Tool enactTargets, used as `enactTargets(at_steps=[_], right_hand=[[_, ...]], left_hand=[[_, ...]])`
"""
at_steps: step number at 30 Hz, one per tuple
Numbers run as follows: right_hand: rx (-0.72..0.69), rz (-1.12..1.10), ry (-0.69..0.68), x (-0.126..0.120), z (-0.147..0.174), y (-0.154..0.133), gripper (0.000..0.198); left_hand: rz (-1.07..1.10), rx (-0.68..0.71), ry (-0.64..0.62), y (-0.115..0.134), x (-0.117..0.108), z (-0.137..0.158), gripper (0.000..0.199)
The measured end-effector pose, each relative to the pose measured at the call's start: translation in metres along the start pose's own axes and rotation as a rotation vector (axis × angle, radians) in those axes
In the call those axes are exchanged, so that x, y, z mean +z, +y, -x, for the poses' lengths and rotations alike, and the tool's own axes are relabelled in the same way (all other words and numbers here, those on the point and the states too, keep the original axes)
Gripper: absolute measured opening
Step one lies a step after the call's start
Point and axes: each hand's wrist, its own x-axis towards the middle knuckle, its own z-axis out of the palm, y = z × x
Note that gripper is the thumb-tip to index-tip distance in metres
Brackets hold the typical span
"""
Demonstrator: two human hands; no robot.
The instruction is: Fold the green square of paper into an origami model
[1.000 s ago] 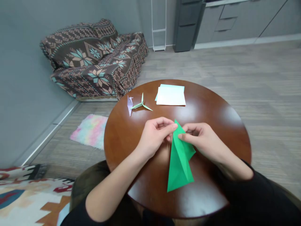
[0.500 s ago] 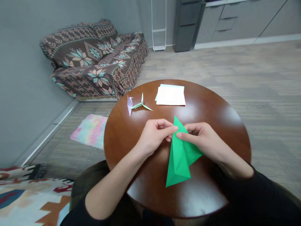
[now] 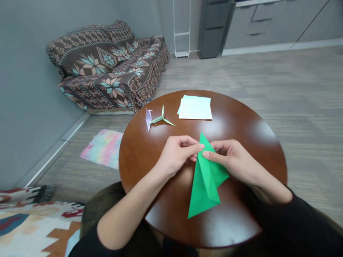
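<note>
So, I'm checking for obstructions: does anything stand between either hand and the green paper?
Nothing visible does: the left hand and right hand both pinch the green paper directly. The pale sheets lie beyond it.

Soft light leaves pale glare on the table (image 3: 264, 150); edges look stretched.

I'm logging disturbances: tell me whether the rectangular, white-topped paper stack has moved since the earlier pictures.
No: the white-topped paper stack shows no shift in any direction relative to the round, brown wooden table.

Sheet (image 3: 205, 180) before the paper stack (image 3: 195, 109) (paper figures (image 3: 157, 120) left of it)
</note>
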Motion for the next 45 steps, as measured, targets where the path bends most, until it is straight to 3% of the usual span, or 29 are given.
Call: enactTargets(at_steps=[6,12,19,37,45], right_hand=[[-0.004,0.0,0.052,0.0,-0.002,0.0033,0.022],[-0.134,0.008,0.12,0.0013,-0.0046,0.0072,0.021],[-0.081,0.04,0.132,0.0013,-0.0047,0.0063,0.025],[0.011,0.071,0.031,-0.0014,-0.0042,0.0066,0.013],[-0.022,0.065,0.098,-0.0003,-0.0052,0.0064,0.011]], left_hand=[[-0.005,0.0,0.005,0.0003,0.0004,-0.0006,0.026],[0.043,0.018,0.009,-0.0018,0.0057,0.0017,0.03],[-0.014,0.064,-0.011,-0.0043,0.0073,0.004,0.029],[0.108,0.136,0.123,0.0008,0.0069,0.0017,0.025],[0.096,0.066,0.032,-0.0084,0.0075,0.002,0.026]])
